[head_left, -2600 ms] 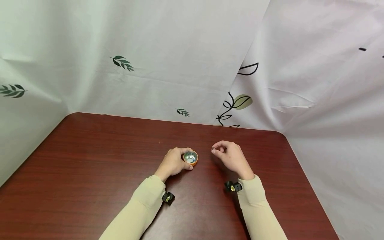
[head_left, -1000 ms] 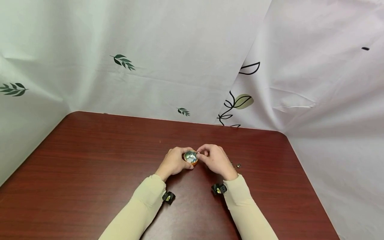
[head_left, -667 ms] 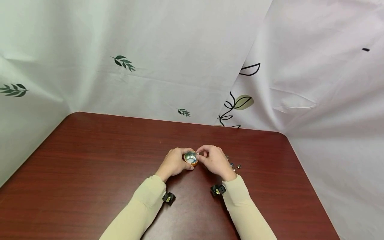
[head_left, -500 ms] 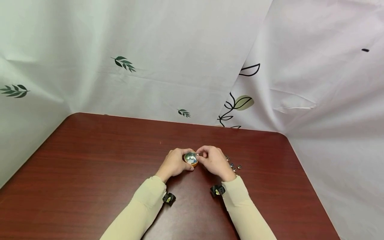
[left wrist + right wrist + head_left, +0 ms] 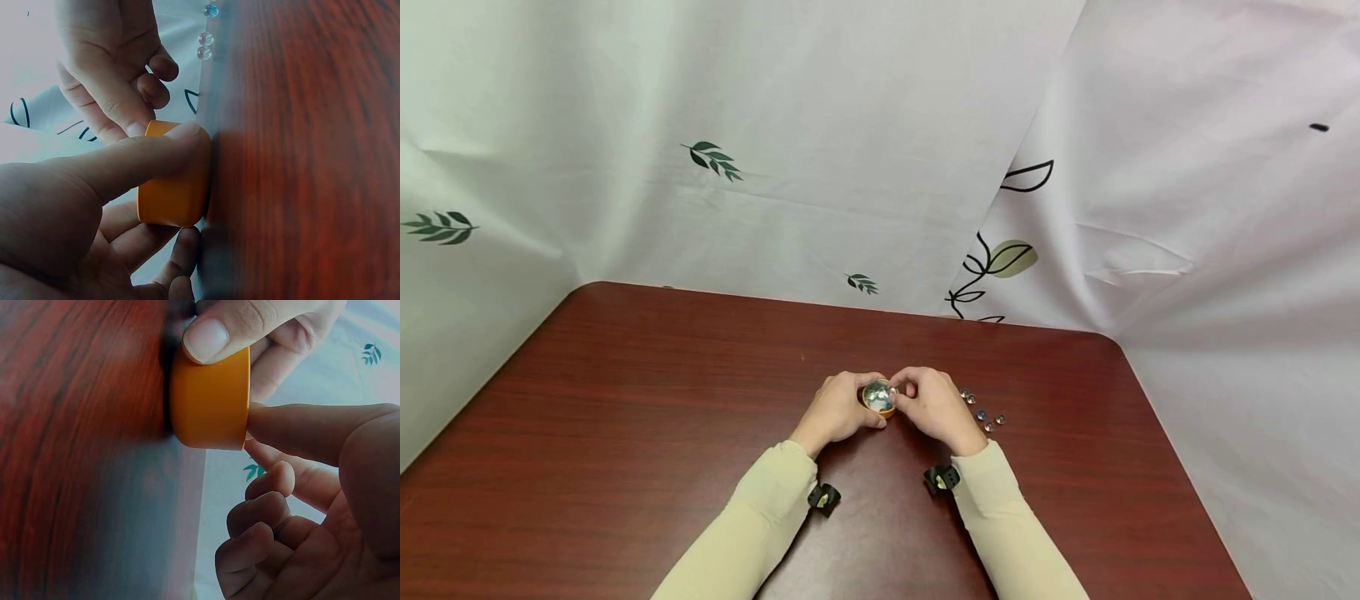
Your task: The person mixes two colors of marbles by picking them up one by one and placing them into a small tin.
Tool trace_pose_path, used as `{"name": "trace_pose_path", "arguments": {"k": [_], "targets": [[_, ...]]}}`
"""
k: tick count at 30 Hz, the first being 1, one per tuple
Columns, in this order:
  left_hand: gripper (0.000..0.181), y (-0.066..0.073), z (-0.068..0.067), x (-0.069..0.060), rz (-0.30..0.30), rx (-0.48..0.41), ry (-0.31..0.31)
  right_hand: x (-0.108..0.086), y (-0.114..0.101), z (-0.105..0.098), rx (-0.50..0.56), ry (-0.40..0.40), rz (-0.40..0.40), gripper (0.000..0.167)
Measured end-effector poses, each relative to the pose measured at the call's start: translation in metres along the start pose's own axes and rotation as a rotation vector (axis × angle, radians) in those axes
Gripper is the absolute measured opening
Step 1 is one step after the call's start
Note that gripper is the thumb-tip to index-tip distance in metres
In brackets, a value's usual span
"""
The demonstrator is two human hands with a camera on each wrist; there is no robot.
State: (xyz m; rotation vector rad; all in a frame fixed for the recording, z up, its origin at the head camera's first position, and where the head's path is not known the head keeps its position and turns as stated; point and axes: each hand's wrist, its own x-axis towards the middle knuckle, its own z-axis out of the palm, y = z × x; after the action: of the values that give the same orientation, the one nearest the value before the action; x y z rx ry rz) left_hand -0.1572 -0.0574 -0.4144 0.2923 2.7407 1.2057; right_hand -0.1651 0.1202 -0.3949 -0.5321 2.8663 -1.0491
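In the head view, a small round orange cup [image 5: 880,412] with a shiny, glassy-looking inside stands on the table. My left hand [image 5: 835,408] grips it from the left; the left thumb lies along the orange wall in the left wrist view. My right hand [image 5: 934,406] is at the cup's right rim, thumb and forefinger together as if pinching a small clear marble [image 5: 892,395], mostly hidden by the fingertips. Its other fingers are curled in the right wrist view. Several loose glass marbles [image 5: 981,415] lie right of this hand.
The dark red wooden table [image 5: 685,375] spreads around both hands. A whitish curtain [image 5: 820,167] with leaf prints hangs behind its back edge and along its sides. Black wrist cameras, such as the left one [image 5: 824,499], sit on both sleeves.
My right hand has moved left to the cup's rim with the marble, uncovering the loose marbles on the table. In the last half second it barely shifts. The left hand keeps its grip.
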Motion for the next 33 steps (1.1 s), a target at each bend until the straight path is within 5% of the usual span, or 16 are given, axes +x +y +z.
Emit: {"name": "trace_pose_path", "arguments": {"k": [33], "targets": [[0.057,0.0009,0.0005,0.0002,-0.034,-0.008,-0.006,0.0003,0.0004,0.0034,-0.006,0.000,0.017,0.011]]}}
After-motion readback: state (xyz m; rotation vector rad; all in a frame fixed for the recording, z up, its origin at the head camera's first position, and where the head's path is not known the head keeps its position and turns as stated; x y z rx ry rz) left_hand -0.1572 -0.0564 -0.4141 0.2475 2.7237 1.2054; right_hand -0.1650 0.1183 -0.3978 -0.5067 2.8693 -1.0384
